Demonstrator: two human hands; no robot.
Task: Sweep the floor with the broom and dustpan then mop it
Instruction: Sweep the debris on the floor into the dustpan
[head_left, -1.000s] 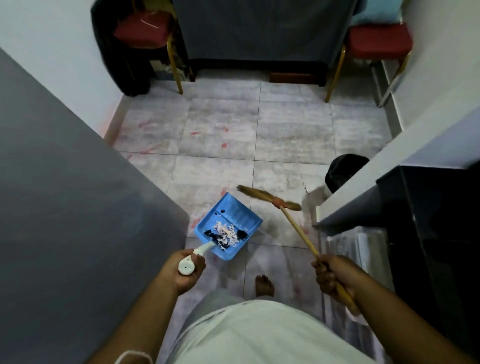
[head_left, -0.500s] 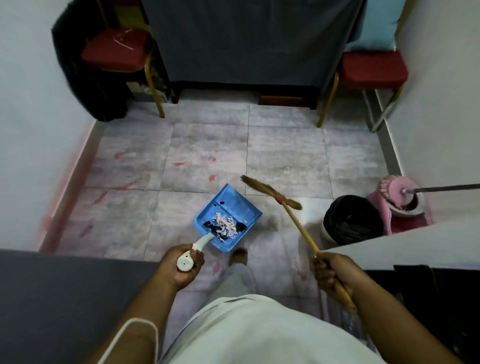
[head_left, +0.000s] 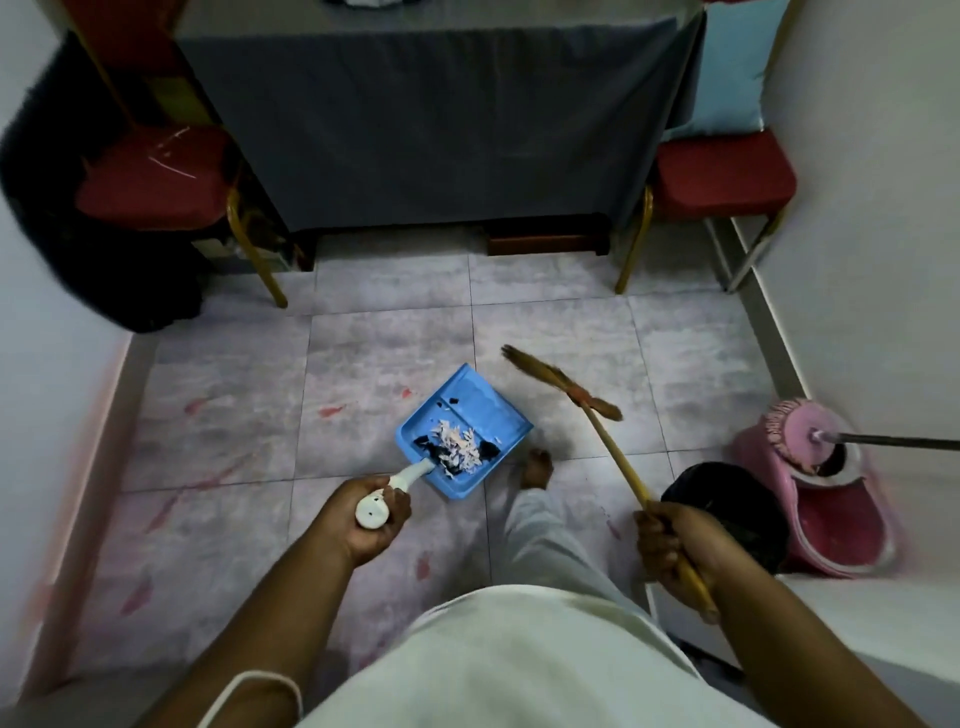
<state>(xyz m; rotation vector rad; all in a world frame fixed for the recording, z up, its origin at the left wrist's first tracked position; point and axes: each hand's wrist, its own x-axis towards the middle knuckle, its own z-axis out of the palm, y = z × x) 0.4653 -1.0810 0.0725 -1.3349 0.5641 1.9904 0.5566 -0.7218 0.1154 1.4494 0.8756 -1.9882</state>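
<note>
The person's left hand (head_left: 366, 522) is gripping the white handle of the blue plastic dustpan (head_left: 467, 415), its fingers (head_left: 399, 506) curling tightly round the handle's end. The pan is hanging just ahead of those fingers, seemingly clear of the grey tiled floor (head_left: 384, 364). A heap of white paper scraps and dark bits (head_left: 457, 447) is sitting at its handle end.

The right hand (head_left: 675, 556) is clenching the yellow wooden stick of the straw broom (head_left: 602, 431), with its fingers (head_left: 652, 540) wrapping right round it. The bristles are pointing forward and left of them, apparently not brushing the tiles.

Over the last second the person has been stepping forward into the room. The grey panel on the left has dropped out of sight. The round black bin (head_left: 727, 493), just right of the right fingers, and the pink mop bucket with its mop (head_left: 810, 467), further right, have come into view. Both grips and the load are staying unchanged.

Sweeping is probably ending. Tipping the scraps into the bin looks like the next step, with the mop waiting beside it for the red smears remaining on the floor.
</note>
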